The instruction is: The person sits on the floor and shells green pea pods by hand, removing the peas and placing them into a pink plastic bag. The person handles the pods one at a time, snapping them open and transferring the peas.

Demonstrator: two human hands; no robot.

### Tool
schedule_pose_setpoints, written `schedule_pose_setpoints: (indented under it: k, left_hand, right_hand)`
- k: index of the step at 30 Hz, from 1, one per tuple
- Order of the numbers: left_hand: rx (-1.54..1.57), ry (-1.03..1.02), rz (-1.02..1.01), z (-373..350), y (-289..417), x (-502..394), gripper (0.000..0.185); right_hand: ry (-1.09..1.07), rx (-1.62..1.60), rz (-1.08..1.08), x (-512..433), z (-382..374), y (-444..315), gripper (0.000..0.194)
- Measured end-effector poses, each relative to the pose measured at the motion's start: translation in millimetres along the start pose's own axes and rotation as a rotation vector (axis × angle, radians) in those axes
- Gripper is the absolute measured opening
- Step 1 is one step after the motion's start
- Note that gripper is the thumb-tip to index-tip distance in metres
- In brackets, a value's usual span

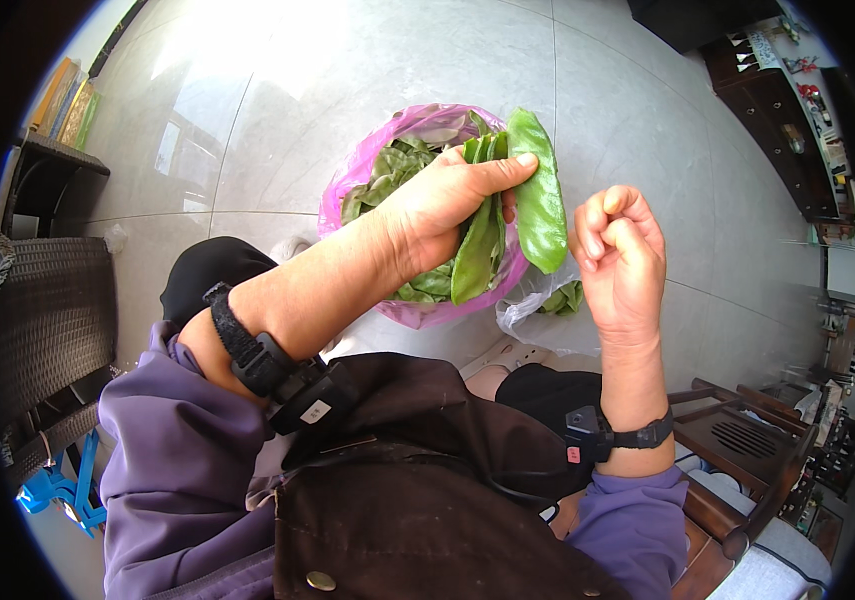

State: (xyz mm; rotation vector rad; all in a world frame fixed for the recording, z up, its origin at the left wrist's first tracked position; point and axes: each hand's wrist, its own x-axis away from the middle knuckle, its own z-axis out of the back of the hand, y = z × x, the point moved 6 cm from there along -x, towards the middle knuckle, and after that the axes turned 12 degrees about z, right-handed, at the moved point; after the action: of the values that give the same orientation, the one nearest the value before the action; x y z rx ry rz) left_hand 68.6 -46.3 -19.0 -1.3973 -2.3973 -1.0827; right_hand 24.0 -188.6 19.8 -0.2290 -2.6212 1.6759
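Observation:
My left hand point(450, 202) grips several flat green bean pods; one broad pod point(540, 199) is pinched under the thumb, apart from the bunch point(478, 255) at the fingers. To its right, my right hand point(621, 247) is raised with fingers curled, close beside the broad pod's lower end. Whether something small sits between its fingertips, I cannot tell. Beneath my left hand, a pink plastic bag point(336, 196) stands open on the floor, full of green pods point(399, 166). A clear plastic bag point(523, 309) with some green pieces point(564, 298) lies at its lower right.
Grey floor tiles point(622, 135) surround the bags. A dark woven chair point(56, 300) is at the left, with a blue folding object point(59, 491) below it. At the lower right is a wooden chair point(735, 442); a dark cabinet point(772, 112) stands at the upper right.

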Motion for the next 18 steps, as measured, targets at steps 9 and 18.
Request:
schedule_pose_setpoints:
  k: [9,18]
  left_hand:
    - [0.048,0.029,0.000,-2.9,2.1,5.8,0.013]
    - [-0.012,0.115,-0.023,4.5,5.2,9.0,0.024]
  right_hand:
    - [-0.087,0.237,-0.076,1.3,-14.1,22.8,0.049]
    - [-0.035,0.782,0.178,-4.9,-11.1,21.8,0.012]
